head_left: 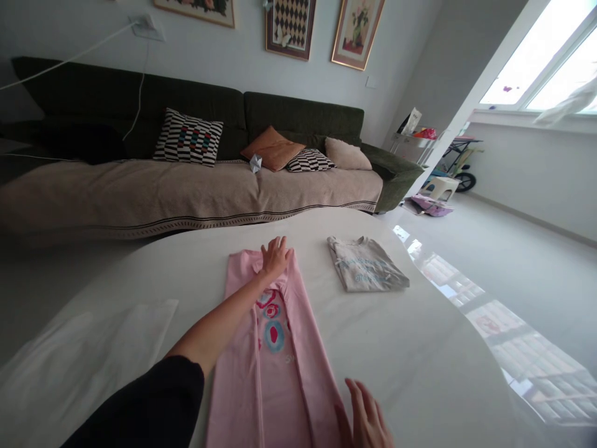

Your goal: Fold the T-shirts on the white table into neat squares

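A pink shirt lies lengthwise on the white table, both sides folded in over a front printed with red and blue ovals. My left hand rests on the far end of the shirt near its collar, fingers spread and gripping nothing. At the near right edge of the shirt is my right hand, partly cut off by the bottom of the view. Its fingers are stretched out; whether it touches the cloth is hard to tell. A folded grey T-shirt with pale blue lettering lies further off to the right.
The white table has a rounded edge. A translucent white sheet or bag lies at its left. Beyond stands a dark green sofa with a beige cover and several cushions. A white stool stands on the floor at the right.
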### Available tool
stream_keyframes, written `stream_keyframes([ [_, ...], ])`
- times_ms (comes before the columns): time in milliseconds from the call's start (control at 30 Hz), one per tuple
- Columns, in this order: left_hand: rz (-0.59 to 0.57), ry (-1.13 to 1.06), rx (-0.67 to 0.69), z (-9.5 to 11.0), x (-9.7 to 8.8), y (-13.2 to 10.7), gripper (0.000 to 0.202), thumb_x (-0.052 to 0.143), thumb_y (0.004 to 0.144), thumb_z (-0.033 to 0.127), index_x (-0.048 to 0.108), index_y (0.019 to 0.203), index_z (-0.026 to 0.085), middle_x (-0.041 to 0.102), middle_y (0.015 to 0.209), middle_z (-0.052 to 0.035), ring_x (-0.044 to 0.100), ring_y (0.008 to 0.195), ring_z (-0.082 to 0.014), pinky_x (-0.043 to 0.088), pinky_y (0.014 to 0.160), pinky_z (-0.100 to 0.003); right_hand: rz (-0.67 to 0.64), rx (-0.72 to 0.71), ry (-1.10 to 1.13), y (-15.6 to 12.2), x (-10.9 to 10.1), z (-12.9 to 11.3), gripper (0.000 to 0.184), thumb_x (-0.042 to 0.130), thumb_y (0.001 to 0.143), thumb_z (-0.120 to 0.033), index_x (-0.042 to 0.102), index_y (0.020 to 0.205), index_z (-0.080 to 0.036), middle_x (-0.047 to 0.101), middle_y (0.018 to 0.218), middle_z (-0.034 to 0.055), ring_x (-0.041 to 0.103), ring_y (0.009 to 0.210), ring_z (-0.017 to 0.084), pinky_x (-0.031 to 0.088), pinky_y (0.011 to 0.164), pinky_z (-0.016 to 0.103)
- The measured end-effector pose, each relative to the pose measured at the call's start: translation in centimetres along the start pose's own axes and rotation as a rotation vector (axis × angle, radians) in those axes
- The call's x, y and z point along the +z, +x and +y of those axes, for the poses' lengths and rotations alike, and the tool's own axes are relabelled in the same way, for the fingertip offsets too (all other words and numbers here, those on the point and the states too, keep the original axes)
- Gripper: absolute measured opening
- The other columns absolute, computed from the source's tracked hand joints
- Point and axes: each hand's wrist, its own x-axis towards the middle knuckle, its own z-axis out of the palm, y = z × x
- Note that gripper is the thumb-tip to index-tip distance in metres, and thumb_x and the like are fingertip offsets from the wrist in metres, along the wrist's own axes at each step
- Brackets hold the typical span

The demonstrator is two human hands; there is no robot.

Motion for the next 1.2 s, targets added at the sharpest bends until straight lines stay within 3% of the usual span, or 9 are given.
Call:
stream_keyframes([
  [100, -0.120, -0.020, 0.198, -0.3, 0.2, -3.3, 0.051, 0.030, 0.086, 0.042, 0.027, 0.133, 0.023, 0.024, 0.141, -0.0082, 0.014, 0.130, -0.0252, 0.015, 0.102, -0.048, -0.071, -0.228, 0.011, 1.6, -0.7, -1.6, 0.049, 0.034, 0.085, -0.043, 0.041, 0.128, -0.020, 0.037, 0.135, 0.0089, 0.035, 0.122, 0.025, 0.042, 0.090, 0.038],
  [233, -0.422, -0.067, 0.154, -0.3, 0.0, -5.5, 0.062, 0.036, 0.080, 0.055, 0.022, 0.135, 0.029, 0.016, 0.144, -0.0072, 0.007, 0.131, -0.0321, 0.009, 0.098, -0.059, -0.262, -0.264, 0.012, 1.8, -1.4, -4.6, 0.053, 0.025, 0.087, -0.048, 0.024, 0.135, -0.026, 0.022, 0.140, 0.0019, 0.021, 0.128, 0.024, 0.032, 0.098, 0.047],
  [367, -0.344, -0.103, 0.109, 1.4, -2.5, -8.9, 0.065, 0.039, 0.080, 0.050, 0.018, 0.136, 0.025, 0.016, 0.144, -0.0110, 0.007, 0.131, -0.0307, 0.011, 0.100, -0.057, -0.292, -0.234, 0.002, 1.2, -2.1, -5.6, 0.055, 0.018, 0.087, -0.052, 0.015, 0.136, -0.027, 0.013, 0.142, -0.0018, 0.013, 0.131, 0.020, 0.026, 0.101, 0.045],
  [500, -0.255, -0.155, 0.052, 3.0, -5.7, -19.9, 0.067, 0.039, 0.081, 0.047, 0.018, 0.137, 0.016, 0.013, 0.144, -0.0137, 0.007, 0.132, -0.0281, 0.017, 0.103, -0.049, -0.295, -0.235, -0.024, 1.2, -2.1, -5.5, 0.055, 0.017, 0.087, -0.051, 0.015, 0.136, -0.026, 0.011, 0.143, -0.0022, 0.010, 0.131, 0.019, 0.023, 0.102, 0.045],
  [600, -0.360, -0.181, 0.139, 2.2, -7.4, -29.8, 0.077, 0.047, 0.076, 0.051, 0.012, 0.138, 0.020, 0.011, 0.145, -0.0096, 0.007, 0.132, -0.0275, 0.018, 0.103, -0.048, -0.316, -0.268, -0.006, 1.0, -2.5, -5.1, 0.057, 0.018, 0.087, -0.049, 0.015, 0.137, -0.022, 0.011, 0.143, 0.0006, 0.007, 0.131, 0.019, 0.022, 0.102, 0.044],
  [700, -0.435, -0.129, 0.165, 0.3, -8.6, -35.9, 0.080, 0.053, 0.074, 0.048, 0.010, 0.138, 0.025, 0.010, 0.145, -0.0070, 0.008, 0.132, -0.0280, 0.017, 0.104, -0.048, -0.343, -0.357, 0.038, 0.0, -3.6, -3.8, 0.063, 0.027, 0.084, -0.048, 0.010, 0.138, -0.021, 0.010, 0.144, 0.0025, 0.003, 0.132, 0.021, 0.025, 0.101, 0.044],
  [833, -0.424, -0.050, 0.213, -1.2, -9.1, -37.7, 0.076, 0.053, 0.076, 0.044, 0.012, 0.137, 0.028, 0.012, 0.145, -0.0048, 0.009, 0.132, -0.0265, 0.018, 0.104, -0.048, -0.312, -0.537, 0.006, -2.8, -4.5, -1.8, 0.078, 0.047, 0.073, -0.030, 0.005, 0.138, -0.019, 0.009, 0.144, 0.0037, 0.003, 0.132, 0.023, 0.028, 0.100, 0.042],
  [967, -0.357, 0.028, 0.221, -0.7, -8.5, -37.8, 0.073, 0.055, 0.076, 0.031, 0.014, 0.136, 0.027, 0.014, 0.144, -0.0050, 0.010, 0.132, -0.0258, 0.020, 0.104, -0.047, -0.169, -0.566, -0.129, -5.0, -3.9, -2.1, 0.079, 0.034, 0.064, 0.000, 0.013, 0.138, -0.018, 0.021, 0.142, 0.0044, 0.012, 0.131, 0.020, 0.032, 0.099, 0.039],
  [1200, -0.392, 0.033, 0.235, -1.9, -9.5, -40.5, 0.078, 0.029, 0.069, -0.008, 0.020, 0.134, 0.036, 0.024, 0.141, 0.0051, 0.020, 0.130, -0.0163, 0.022, 0.105, -0.042, -0.094, -0.595, -0.121, -7.2, -3.8, -3.4, 0.064, 0.030, 0.069, 0.003, 0.042, 0.127, -0.019, 0.043, 0.130, 0.0039, 0.036, 0.122, 0.020, 0.040, 0.091, 0.032],
])
